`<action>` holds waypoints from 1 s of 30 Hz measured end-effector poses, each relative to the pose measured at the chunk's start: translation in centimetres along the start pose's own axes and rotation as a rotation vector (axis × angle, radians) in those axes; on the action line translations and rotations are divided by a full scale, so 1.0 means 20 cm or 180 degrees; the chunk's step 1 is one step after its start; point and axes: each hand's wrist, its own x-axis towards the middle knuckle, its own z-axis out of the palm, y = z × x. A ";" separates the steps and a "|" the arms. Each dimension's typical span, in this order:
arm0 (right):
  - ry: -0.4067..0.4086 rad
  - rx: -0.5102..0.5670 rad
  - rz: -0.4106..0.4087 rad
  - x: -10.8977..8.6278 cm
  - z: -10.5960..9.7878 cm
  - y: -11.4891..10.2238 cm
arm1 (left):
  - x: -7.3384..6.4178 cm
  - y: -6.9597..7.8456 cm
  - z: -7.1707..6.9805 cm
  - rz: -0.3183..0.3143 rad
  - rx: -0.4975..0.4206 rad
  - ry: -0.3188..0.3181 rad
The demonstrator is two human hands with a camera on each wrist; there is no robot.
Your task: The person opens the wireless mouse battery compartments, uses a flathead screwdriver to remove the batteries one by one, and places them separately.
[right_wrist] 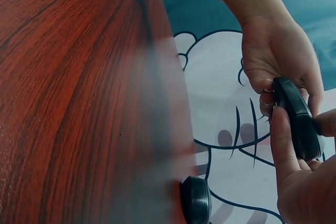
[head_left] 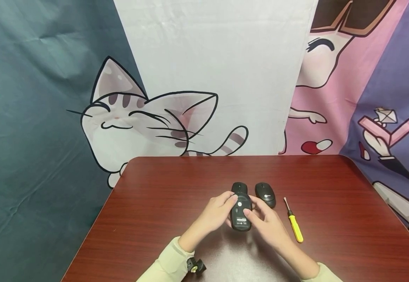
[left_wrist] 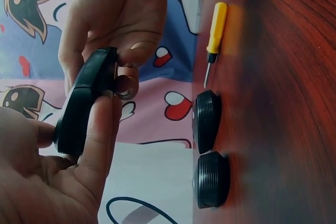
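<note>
Both hands, the left hand [head_left: 215,211] and right hand [head_left: 265,220], clasp an upturned black mouse [head_left: 241,213] between them, its long axis pointing away, thumbs on its underside.

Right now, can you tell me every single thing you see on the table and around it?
Black plastic computer mouse, held: 1, black, underside up, lifted above the table between both hands.
Black plastic computer mice on the table: 2, black, side by side just beyond the hands.
Yellow-handled screwdriver: 1, yellow handle with metal shaft, lying on the table right of the mice.
Dark red wooden table: 1, reddish-brown wood grain, under everything.
Cartoon cloth backdrop: 1, teal, white, pink and purple, with a cat drawing, behind the table.
Left hand: 1, grips the held mouse's left side.
Right hand: 1, grips its right side.
</note>
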 end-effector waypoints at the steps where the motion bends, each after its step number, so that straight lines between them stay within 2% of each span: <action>1: 0.0012 -0.0019 0.0008 0.00 0.00 0.00 | 0.00 0.00 0.00 -0.0002 0.0025 0.0005; 10: 0.0149 -0.0173 0.0187 -0.01 0.01 -0.01 | -0.01 -0.01 0.03 0.0119 0.0199 0.0041; 16: 0.0204 -0.0170 0.0279 -0.01 0.02 -0.01 | 0.00 -0.02 0.05 0.0165 0.0178 0.0082; 24: 0.0250 -0.0208 0.0307 -0.01 0.03 -0.01 | 0.00 -0.03 0.06 0.0159 0.0219 0.0130; 30: 0.0355 -0.0399 0.0226 -0.01 0.04 -0.01 | -0.01 -0.03 0.06 0.0164 0.0259 0.0169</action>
